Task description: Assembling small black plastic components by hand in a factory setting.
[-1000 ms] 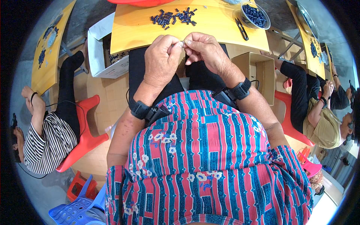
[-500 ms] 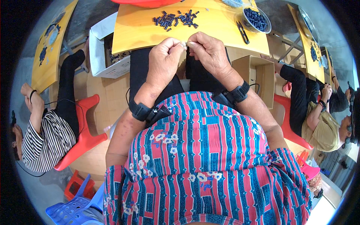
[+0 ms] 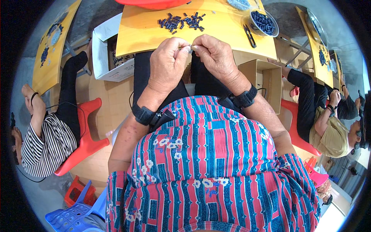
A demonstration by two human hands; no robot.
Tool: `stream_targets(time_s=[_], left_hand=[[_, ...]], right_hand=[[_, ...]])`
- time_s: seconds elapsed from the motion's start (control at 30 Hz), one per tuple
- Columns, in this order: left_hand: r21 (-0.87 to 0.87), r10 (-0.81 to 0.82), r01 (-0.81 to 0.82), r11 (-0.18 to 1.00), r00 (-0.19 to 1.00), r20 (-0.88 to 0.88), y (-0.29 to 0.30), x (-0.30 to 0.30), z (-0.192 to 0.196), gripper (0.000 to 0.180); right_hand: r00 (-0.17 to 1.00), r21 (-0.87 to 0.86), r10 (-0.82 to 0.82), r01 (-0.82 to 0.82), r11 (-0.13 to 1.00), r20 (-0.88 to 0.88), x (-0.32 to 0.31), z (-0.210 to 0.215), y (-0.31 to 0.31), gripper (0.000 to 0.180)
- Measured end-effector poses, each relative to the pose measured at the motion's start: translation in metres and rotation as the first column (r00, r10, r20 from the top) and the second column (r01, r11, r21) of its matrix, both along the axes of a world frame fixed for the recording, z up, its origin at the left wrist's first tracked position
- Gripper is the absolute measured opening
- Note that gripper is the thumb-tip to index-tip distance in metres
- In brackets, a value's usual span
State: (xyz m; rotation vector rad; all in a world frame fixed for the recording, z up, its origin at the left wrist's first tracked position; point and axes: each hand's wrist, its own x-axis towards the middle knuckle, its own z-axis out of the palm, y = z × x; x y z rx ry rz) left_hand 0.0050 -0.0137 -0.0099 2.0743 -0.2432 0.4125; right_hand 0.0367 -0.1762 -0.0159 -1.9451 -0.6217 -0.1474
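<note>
I see my left hand (image 3: 167, 63) and right hand (image 3: 216, 58) pinching shut on a tiny thin part (image 3: 189, 46) between their fingertips, right at the near edge of the yellow table (image 3: 216, 27), below the pile of small dark pieces (image 3: 181, 21).

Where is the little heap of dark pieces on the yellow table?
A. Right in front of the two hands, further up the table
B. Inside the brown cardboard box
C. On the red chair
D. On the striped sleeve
A: the heap of dark pieces lies loose on the yellow table, just beyond the left hand and right hand, which meet at the table's near edge.
</note>
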Motion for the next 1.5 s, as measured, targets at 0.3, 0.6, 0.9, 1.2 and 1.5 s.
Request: stream_targets(time_s=[0.3, 0.6, 0.9, 1.2, 1.5], left_hand=[[0.019, -0.018, 0.017, 1.0, 0.999, 0.032, -0.002, 0.003, -0.003, 0.007], [-0.23, -0.124, 0.077, 0.97, 0.973, -0.197, 0.0, 0.002, -0.009, 0.011], [-0.201, -0.089, 0.071, 0.977, 0.993, -0.079, -0.001, 0.003, -0.006, 0.01], [-0.042, -0.029, 0.03, 0.999, 0.999, 0.02, -0.001, 0.001, -0.001, 0.009], [0.095, -0.031, 0.022, 0.995, 0.994, 0.102, 0.002, 0.003, -0.003, 0.008]], right_hand=[[0.995, -0.025, -0.035, 0.038, 0.999, 0.098, 0.0, 0.0, 0.001, 0.004], [0.998, 0.096, -0.008, 0.014, 0.995, -0.058, -0.001, -0.006, -0.002, 0.003], [0.962, 0.27, 0.041, 0.035, 0.962, -0.27, -0.002, -0.003, 0.0, 0.008], [0.954, 0.277, 0.006, 0.081, 0.957, -0.301, -0.004, -0.002, 0.0, 0.012], [0.889, 0.226, 0.008, 0.108, 0.968, -0.457, -0.003, 0.004, -0.001, 0.017]])
